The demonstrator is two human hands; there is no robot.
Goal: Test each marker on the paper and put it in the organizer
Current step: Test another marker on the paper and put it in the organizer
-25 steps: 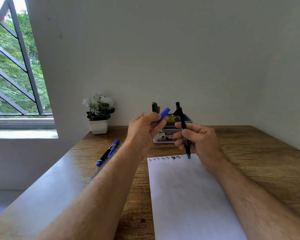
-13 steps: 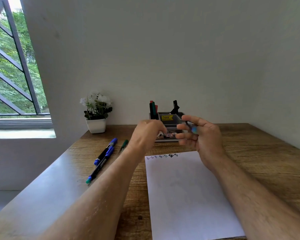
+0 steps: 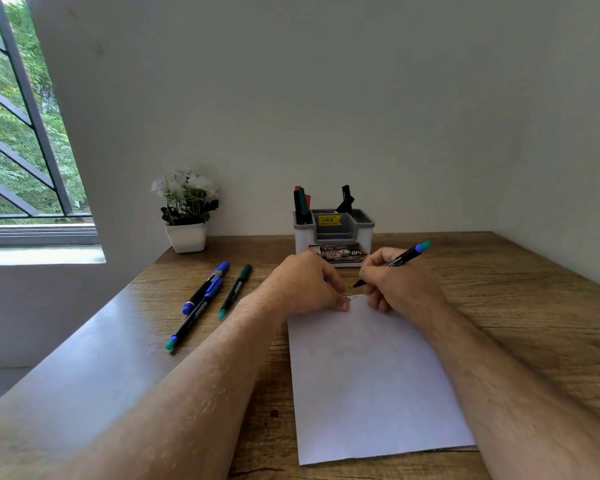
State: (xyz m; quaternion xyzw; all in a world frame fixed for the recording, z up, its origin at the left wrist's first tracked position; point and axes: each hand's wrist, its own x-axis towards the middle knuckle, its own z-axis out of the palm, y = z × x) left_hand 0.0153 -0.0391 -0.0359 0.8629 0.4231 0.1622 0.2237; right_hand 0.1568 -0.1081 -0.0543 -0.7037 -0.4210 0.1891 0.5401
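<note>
Three markers (image 3: 207,299) lying on my surface (image 3: 520,306) at left, my left hand (image 3: 309,285) curled, fingertips pressing the paper (image 3: 371,375) top edge, contents hidden, organizer (image 3: 333,233) behind, my right hand (image 3: 399,285) gripping a marker (image 3: 407,255), tip near the paper.

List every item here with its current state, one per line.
Right hand: gripping a marker, tip aimed at the paper's top edge.
Held marker: uncapped, tilted, teal end up.
Left hand: fingers curled, resting on the paper's top.
Paper: flat on the table.
Organizer: upright, markers in it.
Three markers: lying on the table, capped.
Potted plant: upright.
</note>
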